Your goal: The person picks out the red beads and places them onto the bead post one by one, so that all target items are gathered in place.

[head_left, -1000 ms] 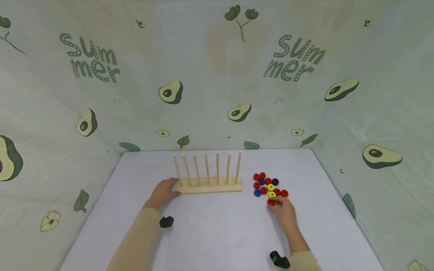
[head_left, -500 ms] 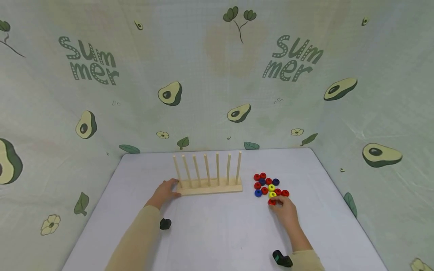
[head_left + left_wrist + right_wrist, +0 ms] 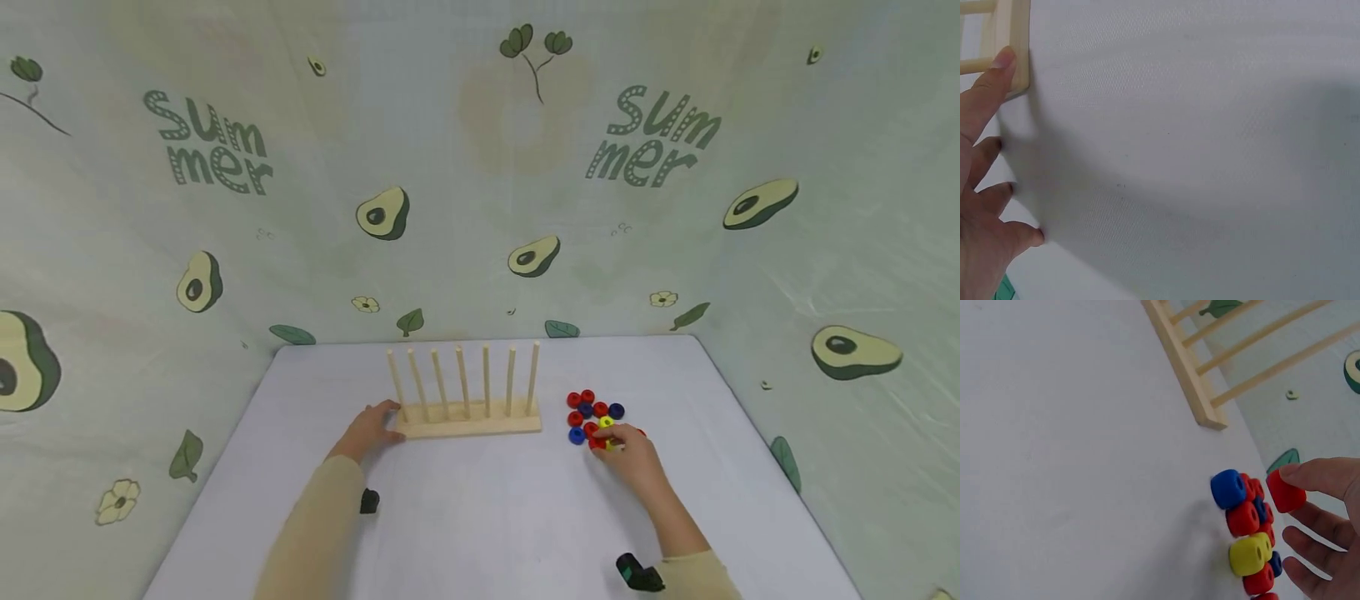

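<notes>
Rack [image 3: 468,428]: pale bare wood, smooth, matt; its pegs [image 3: 486,379] the same wood, same dull finish. Beads [image 3: 1246,557]: smooth, evenly coloured, low sheen; painted wood or plastic, cannot tell which. The held red bead [image 3: 1285,490] likewise, dull satin. Table [image 3: 1179,156]: white, matt, with a fine pebbled or woven-looking grain showing close up in the left wrist view. Backdrop [image 3: 450,150]: thin printed cloth or plastic sheeting, mostly matt, faint shine and creases at the right. Sleeves [image 3: 315,529]: beige cloth, soft-looking, matt. Wrist pieces [image 3: 639,575]: black, hard, plastic-looking.
</notes>
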Tool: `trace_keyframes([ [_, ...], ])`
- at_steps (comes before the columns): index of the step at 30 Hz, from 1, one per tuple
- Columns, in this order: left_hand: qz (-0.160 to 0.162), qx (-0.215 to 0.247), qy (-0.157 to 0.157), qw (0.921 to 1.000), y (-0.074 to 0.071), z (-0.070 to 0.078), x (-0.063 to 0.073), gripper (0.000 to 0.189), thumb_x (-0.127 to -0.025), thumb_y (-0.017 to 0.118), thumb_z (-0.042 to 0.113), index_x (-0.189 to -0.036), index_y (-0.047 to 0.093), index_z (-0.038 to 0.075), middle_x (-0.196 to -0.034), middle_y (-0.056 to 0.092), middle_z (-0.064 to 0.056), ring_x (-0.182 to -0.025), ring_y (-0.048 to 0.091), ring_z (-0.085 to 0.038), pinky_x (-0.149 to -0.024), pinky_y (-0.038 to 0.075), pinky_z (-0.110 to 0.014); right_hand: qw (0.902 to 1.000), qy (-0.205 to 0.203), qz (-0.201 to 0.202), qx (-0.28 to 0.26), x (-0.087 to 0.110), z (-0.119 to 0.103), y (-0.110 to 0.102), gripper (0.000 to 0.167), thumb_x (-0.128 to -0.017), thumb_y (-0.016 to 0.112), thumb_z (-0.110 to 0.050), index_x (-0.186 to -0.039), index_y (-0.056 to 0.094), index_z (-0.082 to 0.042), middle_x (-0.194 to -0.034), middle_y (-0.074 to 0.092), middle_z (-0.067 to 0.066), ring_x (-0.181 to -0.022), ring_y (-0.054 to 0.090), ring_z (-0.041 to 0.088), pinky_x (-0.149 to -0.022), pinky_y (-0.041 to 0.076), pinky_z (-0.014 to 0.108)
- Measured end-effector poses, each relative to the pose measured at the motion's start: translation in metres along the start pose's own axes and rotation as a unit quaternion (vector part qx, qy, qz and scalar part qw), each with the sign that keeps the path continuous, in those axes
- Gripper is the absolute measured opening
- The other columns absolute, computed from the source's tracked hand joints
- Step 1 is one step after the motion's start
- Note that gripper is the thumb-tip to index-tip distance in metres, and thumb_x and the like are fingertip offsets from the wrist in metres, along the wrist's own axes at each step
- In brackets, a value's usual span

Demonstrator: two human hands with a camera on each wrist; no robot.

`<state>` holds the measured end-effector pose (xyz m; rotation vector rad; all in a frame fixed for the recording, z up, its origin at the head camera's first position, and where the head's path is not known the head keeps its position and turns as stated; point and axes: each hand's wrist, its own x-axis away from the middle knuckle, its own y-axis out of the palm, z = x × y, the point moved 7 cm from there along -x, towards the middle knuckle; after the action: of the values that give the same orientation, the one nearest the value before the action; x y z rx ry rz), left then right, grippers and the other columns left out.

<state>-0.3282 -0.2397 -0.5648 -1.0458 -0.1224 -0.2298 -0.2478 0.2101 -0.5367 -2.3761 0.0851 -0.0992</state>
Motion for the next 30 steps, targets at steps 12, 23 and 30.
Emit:
trace_keyframes([
  [12, -0.004, 0.007, -0.013, 0.9999, 0.004, -0.001, 0.001, 0.064, -0.082, 0.080, 0.019, -0.136, 0.050, 0.002, -0.143, 0.041, -0.029, -0.135, 0.021, -0.056, -0.102, 0.020, -0.070, 0.9933, -0.115, 0.007, 0.000, 0.007, -0.064, -0.009, 0.024, -0.083, 0.079, -0.012, -0.106, 0.073, -0.009, -0.107, 0.064, 0.006, -0.103, 0.057, 0.031, -0.084, 0.051, 0.047],
  [23, -0.011, 0.013, -0.017, 0.9997, 0.006, -0.005, -0.001, 0.065, -0.082, 0.079, 0.019, -0.137, 0.049, 0.002, -0.145, 0.038, -0.029, -0.136, 0.018, -0.056, -0.101, 0.018, -0.072, 0.9687, -0.244, 0.039, -0.020, 0.013, -0.121, -0.019, 0.020, -0.082, 0.080, -0.012, -0.101, 0.074, -0.014, -0.100, 0.064, -0.005, -0.095, 0.060, 0.020, -0.079, 0.053, 0.037],
  [30, -0.013, 0.021, -0.011, 0.9996, 0.006, -0.003, 0.001, 0.064, -0.083, 0.078, 0.019, -0.137, 0.049, 0.002, -0.146, 0.036, -0.030, -0.135, 0.017, -0.057, -0.099, 0.017, -0.075, 0.9593, -0.279, 0.033, -0.026, 0.009, -0.149, -0.019, 0.020, -0.083, 0.080, -0.012, -0.102, 0.074, -0.014, -0.101, 0.064, -0.006, -0.098, 0.059, 0.017, -0.083, 0.052, 0.039],
])
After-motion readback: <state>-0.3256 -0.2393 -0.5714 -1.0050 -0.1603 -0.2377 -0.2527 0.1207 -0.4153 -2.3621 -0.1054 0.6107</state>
